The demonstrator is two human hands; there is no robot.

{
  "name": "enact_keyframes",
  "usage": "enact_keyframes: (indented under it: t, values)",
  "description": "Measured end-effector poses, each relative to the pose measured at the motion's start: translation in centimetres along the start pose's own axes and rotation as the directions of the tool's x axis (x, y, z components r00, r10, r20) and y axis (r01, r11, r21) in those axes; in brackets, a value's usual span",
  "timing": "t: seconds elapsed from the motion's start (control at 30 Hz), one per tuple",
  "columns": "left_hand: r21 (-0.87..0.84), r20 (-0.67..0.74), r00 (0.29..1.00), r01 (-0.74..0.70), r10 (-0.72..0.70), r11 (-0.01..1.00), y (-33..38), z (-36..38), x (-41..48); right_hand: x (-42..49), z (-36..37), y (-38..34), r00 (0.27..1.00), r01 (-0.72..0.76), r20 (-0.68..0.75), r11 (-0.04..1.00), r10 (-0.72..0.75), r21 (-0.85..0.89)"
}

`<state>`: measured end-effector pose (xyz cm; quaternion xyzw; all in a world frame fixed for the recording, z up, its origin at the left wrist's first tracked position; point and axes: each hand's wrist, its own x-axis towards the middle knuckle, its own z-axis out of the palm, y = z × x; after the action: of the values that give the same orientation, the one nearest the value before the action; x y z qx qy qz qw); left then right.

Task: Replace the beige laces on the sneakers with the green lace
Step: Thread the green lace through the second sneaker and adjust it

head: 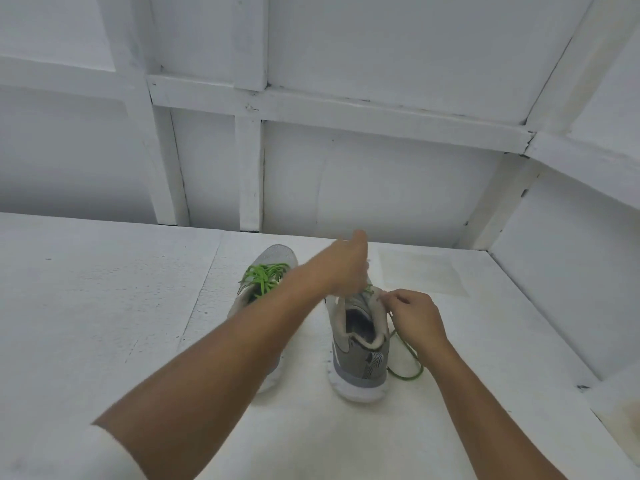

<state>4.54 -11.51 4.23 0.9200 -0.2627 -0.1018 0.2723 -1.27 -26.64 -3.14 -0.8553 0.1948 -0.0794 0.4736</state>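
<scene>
Green lace (406,377) — pinched between right-hand fingers (394,300).

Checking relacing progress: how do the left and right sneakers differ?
The left sneaker already has its green lace crisscrossed up the front; the right sneaker's loose green lace trails in a loop on the white surface. No hand holds the left sneaker; the left hand and right hand are both at the right sneaker, the right hand pinching its lace. Both are grey with white soles, heels toward the camera.
</scene>
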Motion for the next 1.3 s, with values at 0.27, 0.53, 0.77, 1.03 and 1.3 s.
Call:
enact_keyframes:
  t: [0.27, 0.53, 0.77, 1.03, 1.3]
  values:
    - [0.081, -0.043, 0.997, -0.065, 0.068, 0.995, -1.5, 4.7, 2.5, 0.1, -0.5, -0.3, 0.976, -0.211, 0.097, 0.948, 0.192, 0.238]
    - [0.06, -0.097, 0.993, -0.064, 0.07, 0.996, -2.2, 5.6, 2.9, 0.4, -0.4, 0.1, 0.969, -0.241, 0.113, 0.936, 0.219, 0.258]
    - [0.043, -0.129, 0.989, -0.065, 0.07, 0.997, -2.3, 6.0, 2.9, 0.6, -0.3, 0.5, 0.967, -0.249, 0.114, 0.938, 0.228, 0.241]
    - [0.016, -0.156, 0.986, -0.048, 0.05, 0.999, -2.1, 6.5, 2.9, 0.6, -0.5, 0.7, 0.972, -0.225, 0.128, 0.947, 0.199, 0.23]
    - [0.019, -0.165, 0.985, -0.048, 0.05, 0.999, -1.7, 6.7, 2.5, 0.6, -0.6, 0.9, 0.971, -0.217, 0.149, 0.946, 0.185, 0.241]
